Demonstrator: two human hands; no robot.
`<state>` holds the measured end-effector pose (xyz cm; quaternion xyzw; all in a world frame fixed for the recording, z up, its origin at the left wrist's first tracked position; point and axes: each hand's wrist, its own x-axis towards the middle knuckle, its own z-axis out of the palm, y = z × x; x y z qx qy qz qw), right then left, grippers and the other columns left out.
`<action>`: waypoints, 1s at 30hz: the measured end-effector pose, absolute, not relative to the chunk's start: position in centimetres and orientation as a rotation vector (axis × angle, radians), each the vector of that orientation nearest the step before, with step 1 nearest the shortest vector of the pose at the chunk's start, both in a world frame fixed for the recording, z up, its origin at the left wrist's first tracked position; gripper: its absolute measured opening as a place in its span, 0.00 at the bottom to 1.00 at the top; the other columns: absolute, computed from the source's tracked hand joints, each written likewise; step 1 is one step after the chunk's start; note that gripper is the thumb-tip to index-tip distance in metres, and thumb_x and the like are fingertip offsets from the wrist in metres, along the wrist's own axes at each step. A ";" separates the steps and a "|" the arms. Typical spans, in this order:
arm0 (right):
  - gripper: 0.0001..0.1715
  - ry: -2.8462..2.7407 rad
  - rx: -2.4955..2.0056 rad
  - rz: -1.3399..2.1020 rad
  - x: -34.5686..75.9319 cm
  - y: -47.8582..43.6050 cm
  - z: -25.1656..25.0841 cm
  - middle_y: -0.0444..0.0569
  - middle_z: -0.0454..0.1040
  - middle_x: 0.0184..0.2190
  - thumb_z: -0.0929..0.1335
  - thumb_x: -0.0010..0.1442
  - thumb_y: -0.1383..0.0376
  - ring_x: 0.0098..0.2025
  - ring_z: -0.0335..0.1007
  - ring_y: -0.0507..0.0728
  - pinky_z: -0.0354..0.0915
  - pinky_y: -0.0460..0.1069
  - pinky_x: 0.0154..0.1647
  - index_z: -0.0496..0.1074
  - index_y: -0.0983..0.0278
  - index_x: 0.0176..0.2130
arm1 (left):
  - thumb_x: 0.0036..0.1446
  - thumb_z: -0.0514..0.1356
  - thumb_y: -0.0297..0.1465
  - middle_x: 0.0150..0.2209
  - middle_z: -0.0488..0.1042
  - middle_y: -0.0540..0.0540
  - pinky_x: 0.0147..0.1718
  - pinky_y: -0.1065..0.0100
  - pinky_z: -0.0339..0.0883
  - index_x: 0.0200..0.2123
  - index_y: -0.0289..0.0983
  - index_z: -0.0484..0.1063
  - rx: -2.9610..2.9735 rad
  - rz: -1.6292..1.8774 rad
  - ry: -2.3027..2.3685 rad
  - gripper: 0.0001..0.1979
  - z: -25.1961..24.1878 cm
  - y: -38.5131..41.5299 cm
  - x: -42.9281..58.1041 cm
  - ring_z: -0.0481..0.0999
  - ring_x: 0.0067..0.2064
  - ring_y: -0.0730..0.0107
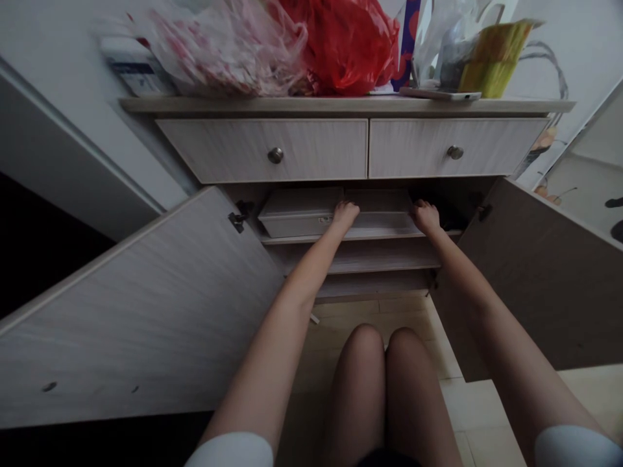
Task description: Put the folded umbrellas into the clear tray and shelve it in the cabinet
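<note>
Both my arms reach into an open cabinet, to its top shelf (384, 235). My left hand (346, 211) has its fingers curled at the left end of a whitish box (379, 219), beside another box. My right hand (427, 216) is closed at that box's right end, so the box lies between my hands. Its fingertips on the far side are hidden. To the left sits a second pale lidded box (296, 219) with a small label on its front. A dark thing in shadow lies right of my right hand; I cannot make out what it is.
The left door (146, 311) and right door (540, 279) stand swung out on either side of my arms. Two knobbed drawers (263, 152) are above. A red plastic bag (341, 45), a clear bag (228, 52) and a phone-like slab (440, 95) lie on top.
</note>
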<state>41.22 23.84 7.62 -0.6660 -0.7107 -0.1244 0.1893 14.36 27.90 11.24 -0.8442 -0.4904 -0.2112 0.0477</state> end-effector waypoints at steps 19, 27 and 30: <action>0.16 -2.037 -1.828 -0.668 44.2 15.5 7.6 0.56 0.77 0.45 0.60 0.70 0.64 0.43 0.65 0.60 0.51 0.53 0.40 0.75 0.65 0.41 | 0.66 0.46 0.22 0.40 0.75 0.34 0.49 0.56 0.61 0.39 0.32 0.76 -2.665 -0.415 -1.074 0.18 9.5 22.7 11.5 0.69 0.48 0.54; 0.15 -2.093 -1.526 -0.595 42.6 4.1 5.4 0.49 0.78 0.42 0.60 0.72 0.62 0.40 0.68 0.57 0.52 0.52 0.41 0.73 0.62 0.39 | 0.69 0.49 0.27 0.38 0.74 0.40 0.44 0.59 0.61 0.45 0.35 0.74 -2.613 -0.504 -0.872 0.14 6.7 12.0 6.5 0.68 0.44 0.56; 0.13 -2.155 -1.504 -0.542 41.5 0.1 4.0 0.49 0.78 0.40 0.61 0.72 0.64 0.39 0.68 0.56 0.53 0.51 0.40 0.73 0.62 0.39 | 0.68 0.50 0.27 0.38 0.73 0.41 0.42 0.60 0.61 0.45 0.35 0.74 -2.641 -0.505 -0.869 0.13 5.1 8.2 5.0 0.69 0.43 0.57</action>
